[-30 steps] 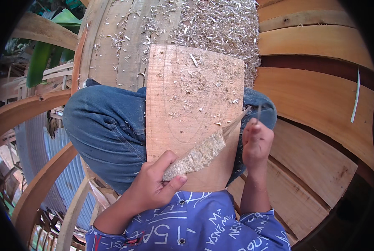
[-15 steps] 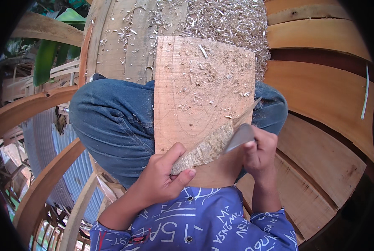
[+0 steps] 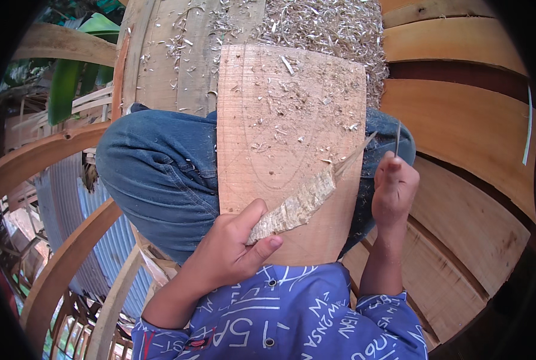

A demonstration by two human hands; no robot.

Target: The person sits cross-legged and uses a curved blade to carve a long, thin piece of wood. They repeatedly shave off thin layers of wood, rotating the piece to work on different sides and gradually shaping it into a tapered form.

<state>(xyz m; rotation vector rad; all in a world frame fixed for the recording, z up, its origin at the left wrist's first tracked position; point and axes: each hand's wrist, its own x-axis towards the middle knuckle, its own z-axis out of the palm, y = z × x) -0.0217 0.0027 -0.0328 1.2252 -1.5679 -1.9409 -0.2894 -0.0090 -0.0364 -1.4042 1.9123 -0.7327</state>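
My left hand point(image 3: 235, 243) grips the near end of a rough, pale wood piece point(image 3: 298, 207), with the thumb along its lower edge. The piece slants up to the right over the board on my lap, narrowing to a thin sharp point near my right knee. Off to the right of it, my right hand point(image 3: 395, 186) is closed around a knife, the handle hidden in the fist. Its blade point(image 3: 398, 139) shows almost edge-on, pointing away from me and apart from the wood.
A broad flat board point(image 3: 238, 150) lies across my crossed legs, strewn with chips and marked with a faint curved outline. Beyond it, curly wood shavings point(image 3: 325, 30) pile on the planks. Wooden slats point(image 3: 454, 108) run along the right; curved rails point(image 3: 46, 147) stand at left.
My right hand has moved right and away from the wood piece, turning the knife blade from lying near it to pointing forward. The left hand still holds the piece, barely shifted.
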